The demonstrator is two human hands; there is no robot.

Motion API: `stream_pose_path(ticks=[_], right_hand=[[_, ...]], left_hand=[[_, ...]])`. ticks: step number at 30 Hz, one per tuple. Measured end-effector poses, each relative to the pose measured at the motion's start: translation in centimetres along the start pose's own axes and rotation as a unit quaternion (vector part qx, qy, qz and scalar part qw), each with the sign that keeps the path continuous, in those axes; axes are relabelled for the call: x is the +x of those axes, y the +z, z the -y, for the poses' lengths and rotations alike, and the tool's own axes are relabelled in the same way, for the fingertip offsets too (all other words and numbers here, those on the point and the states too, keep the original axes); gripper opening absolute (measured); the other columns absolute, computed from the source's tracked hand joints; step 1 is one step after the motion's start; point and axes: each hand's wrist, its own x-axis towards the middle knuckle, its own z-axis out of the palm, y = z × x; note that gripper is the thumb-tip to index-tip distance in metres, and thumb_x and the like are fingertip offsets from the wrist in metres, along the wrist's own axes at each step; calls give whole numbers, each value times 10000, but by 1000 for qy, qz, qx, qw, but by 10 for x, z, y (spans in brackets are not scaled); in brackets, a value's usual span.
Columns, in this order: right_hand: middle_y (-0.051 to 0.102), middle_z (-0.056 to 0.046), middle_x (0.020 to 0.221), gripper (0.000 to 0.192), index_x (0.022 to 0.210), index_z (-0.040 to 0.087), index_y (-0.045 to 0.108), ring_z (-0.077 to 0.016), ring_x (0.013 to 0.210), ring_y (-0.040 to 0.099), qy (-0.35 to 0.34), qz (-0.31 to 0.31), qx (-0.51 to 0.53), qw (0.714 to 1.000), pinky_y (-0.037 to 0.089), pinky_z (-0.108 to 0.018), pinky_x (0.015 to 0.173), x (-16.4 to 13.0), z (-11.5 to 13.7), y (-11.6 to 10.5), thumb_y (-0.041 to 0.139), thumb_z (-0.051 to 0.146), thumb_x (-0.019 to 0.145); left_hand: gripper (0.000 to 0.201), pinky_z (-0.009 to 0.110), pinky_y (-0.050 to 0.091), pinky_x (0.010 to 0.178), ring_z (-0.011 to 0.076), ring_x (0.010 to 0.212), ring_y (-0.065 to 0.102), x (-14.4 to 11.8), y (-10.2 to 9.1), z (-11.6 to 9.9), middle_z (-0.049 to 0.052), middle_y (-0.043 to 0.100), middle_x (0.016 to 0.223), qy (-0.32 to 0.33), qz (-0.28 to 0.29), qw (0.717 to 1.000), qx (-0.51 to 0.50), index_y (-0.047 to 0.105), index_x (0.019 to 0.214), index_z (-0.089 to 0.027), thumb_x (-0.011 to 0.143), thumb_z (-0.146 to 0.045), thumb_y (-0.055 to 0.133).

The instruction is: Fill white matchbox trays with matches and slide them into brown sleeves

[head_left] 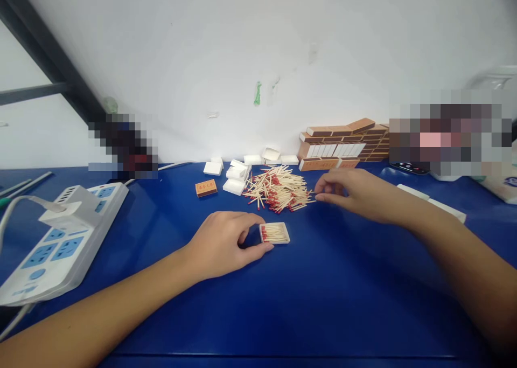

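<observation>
My left hand [230, 244] holds a small white matchbox tray [286, 232] on the table, thumb and fingers at its left end. Wooden matches [274, 231] with red heads lie side by side in it. Beyond the tray is a loose heap of matches [278, 187], heads pointing in mixed directions. At the heap's right edge, my right hand [347, 193] has its fingers curled in toward the thumb, the tips beside some match ends. Whether a match is between those fingertips cannot be made out.
An orange matchbox [206, 188] lies left of the heap, near several white trays [236, 176]. Stacked matchboxes [339, 147] stand against the wall. A power strip [60, 244] with a plugged-in adapter is at left. White pieces [434, 202] lie beyond my right forearm, near a phone [407, 167].
</observation>
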Motion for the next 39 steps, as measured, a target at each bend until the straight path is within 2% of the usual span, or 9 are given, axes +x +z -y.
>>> stream_pose_path(ticks=[6,11,14,18,22,29,39], right_hand=[[713,-71,861,219,858,224,669,-221,748,625,8,27,-5,1000,468,-347,677,1,-1,14,571,400,945],[688,-68,869,274,880,229,633,-226,755,604,10,38,3,999,453,-357,680,-4,-5,9,510,447,993],[683,-57,888,263,907,235,625,-216,768,598,-12,41,38,998,450,-349,694,-5,7,7,511,447,1012],[673,-51,892,233,877,234,607,-207,778,585,-49,58,58,995,445,-342,702,-5,24,17,503,382,1023],[661,-42,869,192,883,233,623,-196,745,574,-45,43,66,996,433,-325,667,-5,30,24,535,349,1008],[660,-28,884,176,1044,252,699,-191,743,583,-58,48,86,994,444,-309,659,-3,31,22,607,393,994],[624,-8,814,197,957,246,670,-180,701,541,-52,30,80,995,411,-297,632,-1,27,28,621,434,987]], left_hand=[[324,263,336,564,116,567,530,0,-2,0,-57,559,642,-5,5,1000,-4,768,1149,-239,921,-467,743],[306,265,329,569,119,577,529,0,-2,0,-60,550,638,-8,7,1000,-2,772,1144,-247,917,-450,751],[308,267,333,571,117,576,525,0,-1,0,-62,548,641,-7,9,1000,-1,770,1150,-246,918,-448,751],[317,268,344,578,115,578,525,0,-1,0,-65,547,646,-6,11,1000,-4,762,1163,-244,926,-454,745],[319,268,345,578,116,584,530,1,0,0,-65,551,649,-6,12,1000,-2,758,1169,-247,929,-456,742],[326,267,350,582,115,594,534,0,0,2,-65,556,659,-4,11,1000,-1,755,1167,-244,927,-463,745],[316,267,343,588,119,602,539,0,1,2,-66,548,653,-1,12,1000,3,753,1164,-245,931,-458,742]])
